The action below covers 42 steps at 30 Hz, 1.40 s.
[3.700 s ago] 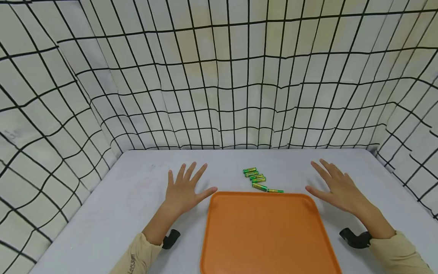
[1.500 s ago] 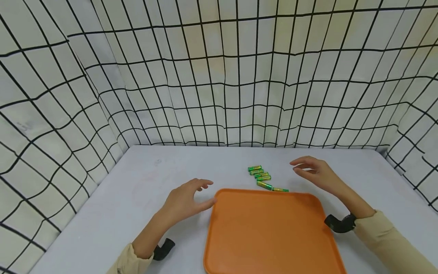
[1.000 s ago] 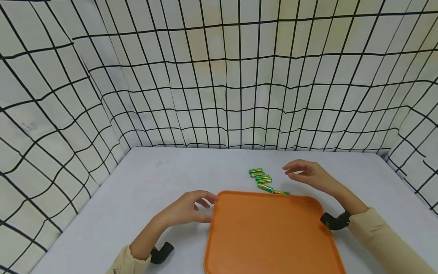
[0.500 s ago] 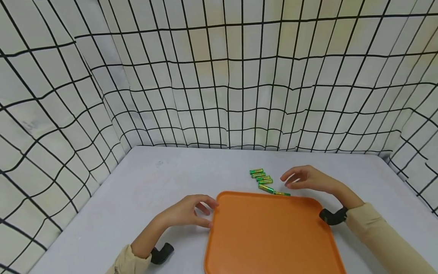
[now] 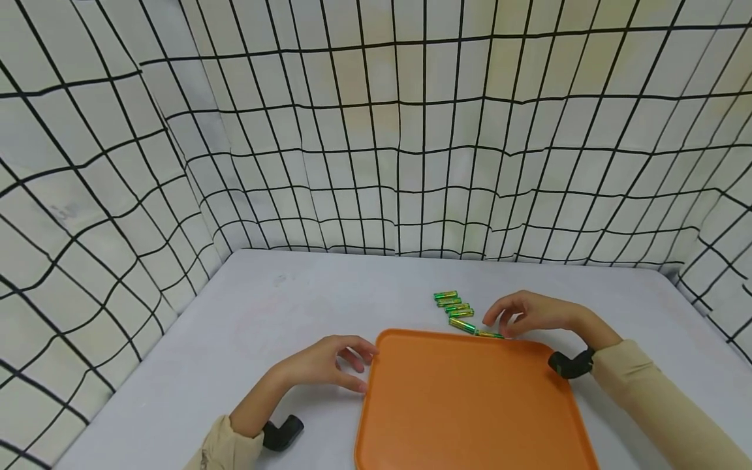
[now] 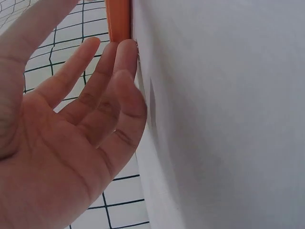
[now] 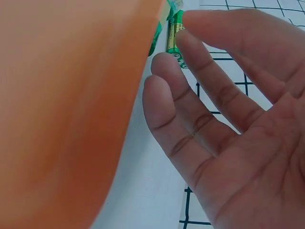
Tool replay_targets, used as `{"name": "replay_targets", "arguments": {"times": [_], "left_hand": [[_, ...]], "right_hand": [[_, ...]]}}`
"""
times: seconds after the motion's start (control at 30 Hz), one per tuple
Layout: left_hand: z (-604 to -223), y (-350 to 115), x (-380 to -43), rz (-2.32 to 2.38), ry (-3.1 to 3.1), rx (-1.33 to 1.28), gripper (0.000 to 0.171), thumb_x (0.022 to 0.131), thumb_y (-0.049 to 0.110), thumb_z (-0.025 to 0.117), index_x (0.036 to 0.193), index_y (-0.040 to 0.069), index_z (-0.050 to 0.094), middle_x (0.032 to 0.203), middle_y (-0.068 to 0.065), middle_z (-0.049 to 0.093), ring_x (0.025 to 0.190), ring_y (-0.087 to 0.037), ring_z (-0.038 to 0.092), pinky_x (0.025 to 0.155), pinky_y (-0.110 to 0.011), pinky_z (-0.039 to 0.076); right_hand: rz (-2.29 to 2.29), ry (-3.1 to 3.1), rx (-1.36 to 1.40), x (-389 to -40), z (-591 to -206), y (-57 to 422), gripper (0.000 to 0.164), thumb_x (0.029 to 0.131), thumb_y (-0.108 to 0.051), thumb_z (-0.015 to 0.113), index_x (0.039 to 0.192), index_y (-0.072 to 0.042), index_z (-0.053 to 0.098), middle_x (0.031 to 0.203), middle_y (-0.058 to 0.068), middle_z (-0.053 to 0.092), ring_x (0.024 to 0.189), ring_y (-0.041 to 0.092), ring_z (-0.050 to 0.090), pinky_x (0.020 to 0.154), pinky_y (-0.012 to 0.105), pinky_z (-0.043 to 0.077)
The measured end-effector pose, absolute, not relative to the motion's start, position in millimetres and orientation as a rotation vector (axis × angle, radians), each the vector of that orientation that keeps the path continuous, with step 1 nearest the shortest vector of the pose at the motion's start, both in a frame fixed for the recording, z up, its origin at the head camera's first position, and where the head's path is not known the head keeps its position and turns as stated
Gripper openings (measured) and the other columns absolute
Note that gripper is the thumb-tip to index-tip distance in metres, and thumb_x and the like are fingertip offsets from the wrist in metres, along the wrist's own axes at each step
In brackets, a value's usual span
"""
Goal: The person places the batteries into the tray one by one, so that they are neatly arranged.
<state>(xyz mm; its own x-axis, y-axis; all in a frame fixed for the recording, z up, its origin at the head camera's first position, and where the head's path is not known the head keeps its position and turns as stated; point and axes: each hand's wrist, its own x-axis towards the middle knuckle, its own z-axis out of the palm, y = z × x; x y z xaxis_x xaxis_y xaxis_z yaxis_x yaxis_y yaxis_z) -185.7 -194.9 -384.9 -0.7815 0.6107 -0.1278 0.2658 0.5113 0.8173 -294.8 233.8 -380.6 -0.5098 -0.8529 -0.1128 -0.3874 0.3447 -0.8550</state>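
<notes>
With right fingers (image 7: 159, 102) loosely bent, gripping nothing, beside green batteries (image 5: 461, 313) just beyond orange tray (image 5: 476, 405); with left fingers (image 6: 131, 95) likewise at its left rim. Could roll batteries away through clumsy nudge.

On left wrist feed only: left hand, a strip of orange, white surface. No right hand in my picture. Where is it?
Observer: Right hand is by the far right corner of the orange tray, fingertips right at the end battery. Can't confirm contact.
Operator: Only that battery out there?
Observer: No, six in the head view, all on the table past the tray's far edge.
Operator: How are they laid out?
Observer: Four lie side by side in a staggered row; the two nearest the tray lie roughly end to end.
</notes>
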Motion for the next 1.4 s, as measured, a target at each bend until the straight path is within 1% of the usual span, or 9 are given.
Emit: {"name": "replay_targets", "arguments": {"times": [0.13, 0.3, 0.5, 0.73, 0.9, 1.07, 1.2, 1.27, 1.4], "left_hand": [[-385, -195, -188, 1.172, 2.319, 0.726, 0.051, 0.080, 0.020, 0.082, 0.126, 0.010, 0.061, 0.112, -0.003, 0.064, 0.101, -0.020, 0.061, 0.078, -0.029, 0.048], [-388, -195, -190, 1.167, 2.296, 0.748, 0.052, 0.081, 0.019, 0.081, 0.127, 0.010, 0.061, 0.113, -0.003, 0.063, 0.101, -0.019, 0.060, 0.077, -0.028, 0.047], [-391, -194, -190, 1.181, 2.277, 0.766, 0.051, 0.081, 0.019, 0.081, 0.127, 0.010, 0.061, 0.121, -0.002, 0.062, 0.102, -0.019, 0.059, 0.076, -0.025, 0.046], [-390, -195, -189, 1.166, 2.291, 0.790, 0.051, 0.081, 0.018, 0.081, 0.127, 0.009, 0.061, 0.122, -0.002, 0.062, 0.103, -0.019, 0.059, 0.076, -0.024, 0.046], [-391, -195, -188, 1.164, 2.298, 0.791, 0.051, 0.081, 0.019, 0.081, 0.127, 0.009, 0.061, 0.123, -0.001, 0.062, 0.103, -0.018, 0.058, 0.077, -0.024, 0.045], [-390, -195, -187, 1.163, 2.297, 0.791, 0.051, 0.082, 0.019, 0.081, 0.127, 0.008, 0.061, 0.122, -0.001, 0.062, 0.103, -0.018, 0.058, 0.078, -0.024, 0.045], [-390, -196, -186, 1.164, 2.299, 0.787, 0.051, 0.082, 0.019, 0.080, 0.127, 0.009, 0.060, 0.122, 0.000, 0.062, 0.104, -0.018, 0.058, 0.078, -0.024, 0.045], [-391, -197, -186, 1.163, 2.300, 0.785, 0.050, 0.082, 0.019, 0.080, 0.127, 0.009, 0.060, 0.122, 0.000, 0.062, 0.104, -0.017, 0.057, 0.078, -0.024, 0.045], [-393, -198, -186, 1.164, 2.299, 0.781, 0.050, 0.083, 0.020, 0.080, 0.128, 0.010, 0.060, 0.123, 0.000, 0.061, 0.104, -0.017, 0.057, 0.079, -0.024, 0.045]], "right_hand": [[-1.062, 2.043, -1.080, -297, -382, 233, 0.030, 0.092, 0.001, 0.060, 0.122, 0.006, 0.060, 0.119, 0.024, 0.061, 0.093, 0.025, 0.063, 0.079, 0.030, 0.053], [-1.030, 2.019, -1.093, -299, -383, 232, 0.034, 0.089, 0.007, 0.058, 0.123, 0.007, 0.059, 0.118, 0.025, 0.060, 0.089, 0.024, 0.062, 0.078, 0.028, 0.053], [-0.980, 1.979, -1.109, -300, -380, 229, 0.042, 0.084, 0.013, 0.056, 0.125, 0.006, 0.058, 0.121, 0.025, 0.060, 0.093, 0.026, 0.059, 0.079, 0.028, 0.051], [-0.928, 1.964, -1.127, -304, -381, 225, 0.046, 0.081, 0.016, 0.057, 0.125, 0.004, 0.060, 0.122, 0.022, 0.061, 0.092, 0.023, 0.058, 0.078, 0.028, 0.051], [-0.881, 1.928, -1.153, -307, -379, 222, 0.052, 0.079, 0.019, 0.056, 0.128, 0.004, 0.058, 0.123, 0.021, 0.059, 0.091, 0.023, 0.056, 0.077, 0.026, 0.049], [-0.818, 1.936, -1.146, -309, -374, 218, 0.057, 0.075, 0.020, 0.055, 0.129, 0.003, 0.058, 0.119, 0.019, 0.059, 0.090, 0.026, 0.055, 0.076, 0.026, 0.048], [-0.793, 1.953, -1.119, -310, -373, 215, 0.058, 0.074, 0.020, 0.055, 0.127, -0.001, 0.060, 0.111, 0.017, 0.059, 0.089, 0.023, 0.055, 0.073, 0.025, 0.047], [-0.795, 1.945, -1.112, -311, -374, 214, 0.058, 0.074, 0.021, 0.055, 0.127, -0.001, 0.059, 0.106, 0.017, 0.057, 0.087, 0.022, 0.054, 0.071, 0.024, 0.046], [-0.805, 1.936, -1.115, -313, -377, 215, 0.057, 0.075, 0.020, 0.056, 0.129, 0.000, 0.057, 0.101, 0.018, 0.055, 0.084, 0.020, 0.054, 0.071, 0.023, 0.046]]}}
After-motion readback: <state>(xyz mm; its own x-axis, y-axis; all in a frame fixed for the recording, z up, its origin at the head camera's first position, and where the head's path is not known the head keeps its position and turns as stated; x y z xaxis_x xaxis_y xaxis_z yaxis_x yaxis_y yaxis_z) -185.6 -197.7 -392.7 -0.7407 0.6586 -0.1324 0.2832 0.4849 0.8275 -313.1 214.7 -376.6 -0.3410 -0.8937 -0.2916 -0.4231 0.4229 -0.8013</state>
